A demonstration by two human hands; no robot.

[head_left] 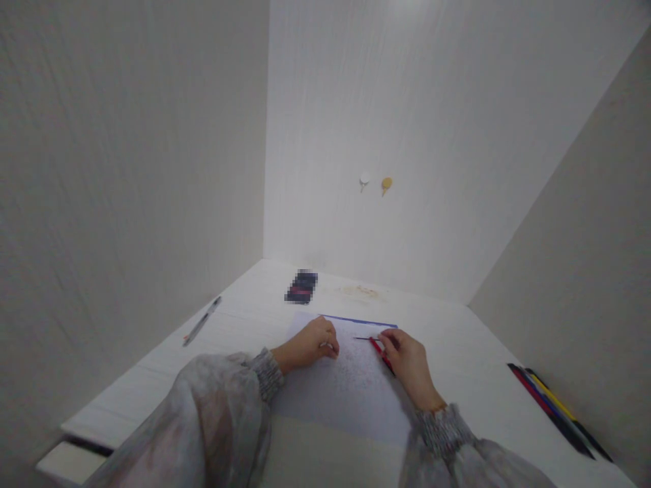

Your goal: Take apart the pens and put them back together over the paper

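Note:
A white sheet of paper with a band of fine dark specks or print lies on the table, with a blue strip along its far edge. My left hand rests on the sheet's left side, fingers curled and fingertips together; whatever they may hold is too small to make out. Over the right side, my right hand pinches a thin dark rod that points left across the paper. A slim red tool lies slantwise beneath that hand, partly hidden by it; I cannot tell whether the fingers touch it.
A pen lies near the left wall. Toward the back is a dark, pixelated flat object. Several coloured long strips lie along the right wall. A white hook and a yellow hook are on the back wall.

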